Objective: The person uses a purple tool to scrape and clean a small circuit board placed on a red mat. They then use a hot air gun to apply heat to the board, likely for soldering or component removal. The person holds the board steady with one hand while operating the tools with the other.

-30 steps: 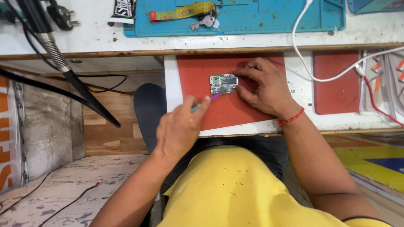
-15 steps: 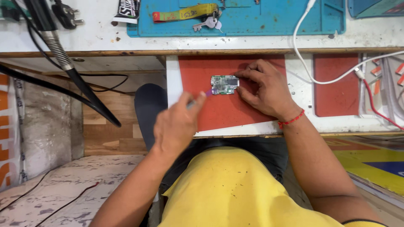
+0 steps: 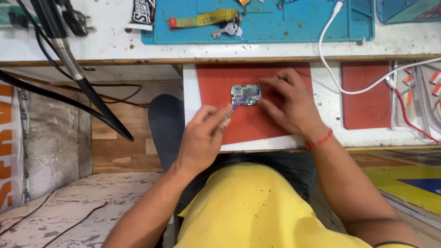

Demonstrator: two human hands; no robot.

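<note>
left hand (image 3: 202, 138) shifted slightly, circuit board (image 3: 245, 94) mid-mat

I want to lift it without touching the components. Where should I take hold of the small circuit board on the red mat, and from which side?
Pinch the circuit board by its two long edges, coming from above. It lies flat on the red mat with the components facing up. The right hand covers its right end and the tool tip in the left hand sits at its lower left, so the top edge is the freest.
</note>
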